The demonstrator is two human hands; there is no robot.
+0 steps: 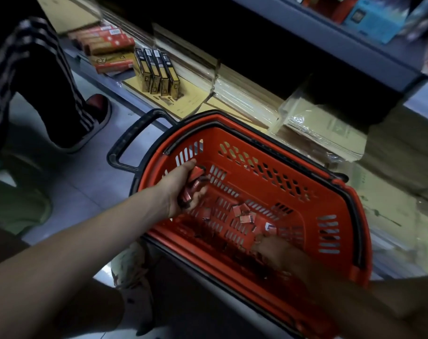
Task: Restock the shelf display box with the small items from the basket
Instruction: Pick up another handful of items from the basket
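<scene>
- Inside basket [232,133], clamping fingers of left hand [178,189] round packets [195,173].
- Right hand [279,250] fingers: too dim, cannot tell.
- Likely light, slick; pinch flat faces.

Red slotted basket [305,192] with black handle [125,143], red-and-white small items [244,214], black-and-gold boxes [156,72], white-striped dark trousers [37,69]

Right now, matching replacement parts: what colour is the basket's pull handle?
Black handle; head view shows it best.
</scene>
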